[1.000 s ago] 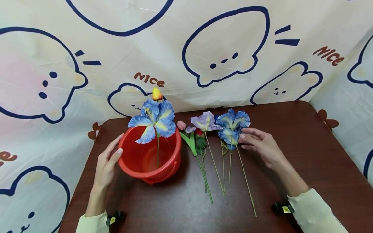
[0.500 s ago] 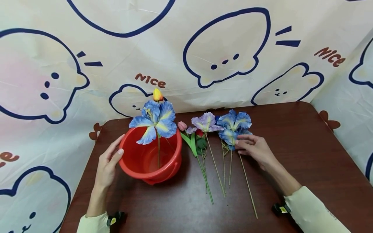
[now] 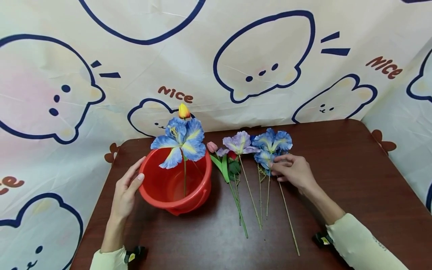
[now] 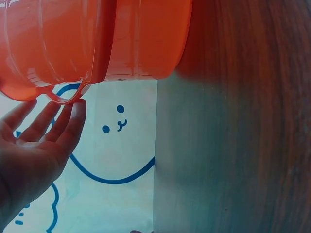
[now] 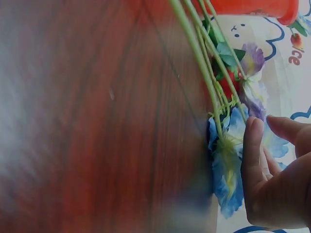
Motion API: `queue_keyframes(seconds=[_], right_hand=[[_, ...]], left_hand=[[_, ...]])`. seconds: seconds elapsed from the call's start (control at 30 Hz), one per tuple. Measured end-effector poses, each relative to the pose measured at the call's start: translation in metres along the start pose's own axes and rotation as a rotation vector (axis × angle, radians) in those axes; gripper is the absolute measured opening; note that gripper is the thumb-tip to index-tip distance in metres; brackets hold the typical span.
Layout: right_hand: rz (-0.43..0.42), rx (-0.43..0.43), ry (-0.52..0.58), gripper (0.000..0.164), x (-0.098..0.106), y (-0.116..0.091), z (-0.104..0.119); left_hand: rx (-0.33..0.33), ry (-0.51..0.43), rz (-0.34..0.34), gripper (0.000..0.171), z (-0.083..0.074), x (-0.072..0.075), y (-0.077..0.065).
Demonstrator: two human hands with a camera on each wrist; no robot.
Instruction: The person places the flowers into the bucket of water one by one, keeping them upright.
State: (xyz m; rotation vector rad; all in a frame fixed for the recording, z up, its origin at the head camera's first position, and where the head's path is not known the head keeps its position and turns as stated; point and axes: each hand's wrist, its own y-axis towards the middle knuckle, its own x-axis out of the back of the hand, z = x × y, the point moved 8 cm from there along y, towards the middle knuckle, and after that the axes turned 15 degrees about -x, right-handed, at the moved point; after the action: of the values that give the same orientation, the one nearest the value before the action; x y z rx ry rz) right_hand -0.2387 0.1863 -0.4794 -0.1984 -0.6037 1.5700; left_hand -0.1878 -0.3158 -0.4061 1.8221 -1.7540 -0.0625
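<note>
A red bucket (image 3: 202,187) stands on the brown table (image 3: 344,168) with a blue flower (image 3: 180,140) and a yellow-orange tulip bud (image 3: 183,110) upright in it. My left hand (image 3: 139,170) rests with straight fingers against the bucket's left wall; the left wrist view shows the left hand (image 4: 53,116) beside the bucket (image 4: 121,39). To the right, several flowers lie flat. My right hand (image 3: 275,167) pinches the rightmost blue flower (image 3: 271,144) just under its head. In the right wrist view the right hand (image 5: 262,126) has its thumb against that blue flower (image 5: 226,179).
Between bucket and right hand lie a pink tulip bud (image 3: 211,146), a red flower (image 3: 231,153) and a purple flower (image 3: 239,142), stems pointing toward me. A cartoon-print cloth (image 3: 263,56) hangs behind and around the table. Bare tabletop extends right of the flowers.
My right hand has slid left onto the rightmost blue flower and its fingers have curled round the base of the head. The left hand and bucket have stayed put.
</note>
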Motion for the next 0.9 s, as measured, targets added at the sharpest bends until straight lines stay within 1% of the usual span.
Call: queue_keyframes(seconds=[0.27, 0.4, 0.5, 0.6, 0.7, 0.9], right_hand=[[0.028, -0.049, -0.036, 0.046, -0.014, -0.007, -0.011], [0.039, -0.049, -0.053, 0.045, -0.021, -0.009, -0.014], [0.055, -0.036, -0.038, 0.043, -0.02, -0.011, -0.014], [0.073, -0.008, -0.004, 0.044, -0.014, -0.017, -0.008], [0.078, 0.032, 0.015, 0.043, -0.007, -0.023, 0.003], [0.056, 0.108, -0.001, 0.04, 0.0, -0.036, 0.032]], left_hand=[[0.005, -0.002, -0.003, 0.052, -0.002, 0.001, 0.0], [0.01, -0.001, 0.0, 0.052, -0.001, 0.0, 0.0], [0.013, -0.001, 0.008, 0.052, 0.0, -0.002, -0.001], [0.009, -0.006, 0.008, 0.052, 0.0, -0.002, 0.0], [0.002, -0.003, 0.002, 0.052, 0.0, -0.001, 0.0], [0.004, 0.001, 0.004, 0.051, 0.001, -0.001, 0.0]])
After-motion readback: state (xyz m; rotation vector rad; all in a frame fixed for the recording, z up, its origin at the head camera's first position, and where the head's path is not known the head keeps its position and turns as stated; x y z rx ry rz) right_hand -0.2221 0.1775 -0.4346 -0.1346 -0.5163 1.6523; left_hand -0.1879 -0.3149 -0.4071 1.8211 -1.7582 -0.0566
